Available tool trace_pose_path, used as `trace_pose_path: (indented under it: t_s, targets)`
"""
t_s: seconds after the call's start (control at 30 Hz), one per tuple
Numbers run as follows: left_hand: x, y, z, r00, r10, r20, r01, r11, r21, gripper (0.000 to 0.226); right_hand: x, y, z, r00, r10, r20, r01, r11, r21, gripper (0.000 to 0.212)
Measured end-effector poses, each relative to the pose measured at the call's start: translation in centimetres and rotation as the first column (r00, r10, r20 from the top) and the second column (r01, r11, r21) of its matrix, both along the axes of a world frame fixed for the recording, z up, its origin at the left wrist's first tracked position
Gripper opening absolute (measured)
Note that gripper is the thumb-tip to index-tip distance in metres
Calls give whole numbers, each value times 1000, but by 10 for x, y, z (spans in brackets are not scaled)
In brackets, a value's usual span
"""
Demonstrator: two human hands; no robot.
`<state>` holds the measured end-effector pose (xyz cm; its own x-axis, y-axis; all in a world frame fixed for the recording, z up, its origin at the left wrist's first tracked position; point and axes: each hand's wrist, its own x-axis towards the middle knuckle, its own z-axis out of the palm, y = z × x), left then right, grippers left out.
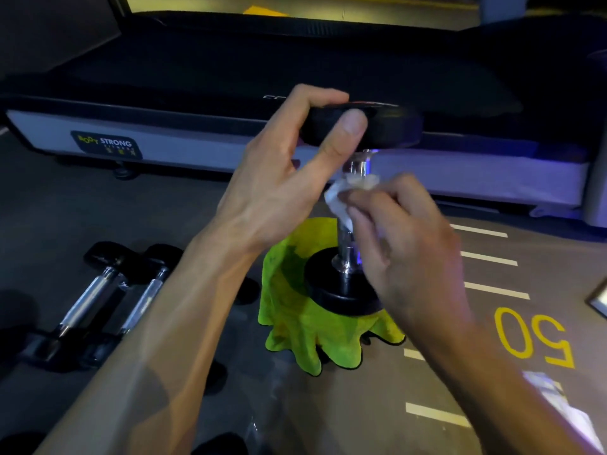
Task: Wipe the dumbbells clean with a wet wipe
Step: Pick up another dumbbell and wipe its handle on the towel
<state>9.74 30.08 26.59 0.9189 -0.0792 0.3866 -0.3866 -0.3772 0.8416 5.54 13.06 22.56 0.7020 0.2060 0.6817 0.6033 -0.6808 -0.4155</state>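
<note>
Forearms come in from the bottom edge and meet over a dumbbell (348,274) that stands upright on its lower black head. This head rests on a bright green cloth (295,326), which lies crumpled on the grey floor (361,421). The right hand (407,244) is curled around the chrome handle of the dumbbell and pinches a white wet wipe (341,195) against the metal; the hand is a little blurred, so the exact place of each finger cannot be told. The wipe sits on the upper part of the handle, just under the top head. The left hand (282,178) grips this top black head from the left side, with the thumb on its edge and the fingers over the top.

On the left, two smaller dumbbells (108,300) lie side by side on the floor, near each other. On the right, the floor has white lines and a yellow number 50 (535,336). Behind everything stands a treadmill (230,77) with a dark belt and a grey side rail with a logo.
</note>
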Motion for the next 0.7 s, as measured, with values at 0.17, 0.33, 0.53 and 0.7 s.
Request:
trace_pose_path:
  t_s: [0.17,0.33,0.53,0.7]
  targets:
    - [3,0,-4,999,-38,-1,38,997,-66,41,-9,-8,-24,997,21,-79,-31,992,-121,14]
    - [4,0,-5,999,-46,-23,43,995,-89,39,6,-4,0,999,-44,32,43,999,21,15]
    - [4,-4,-5,999,-47,-21,45,995,-92,40,6,-5,-8,992,-79,-95,97,974,204,14]
    - [7,-5,-4,999,-41,-10,40,994,-103,38,13,9,-2,996,-87,-23,89,957,277,14]
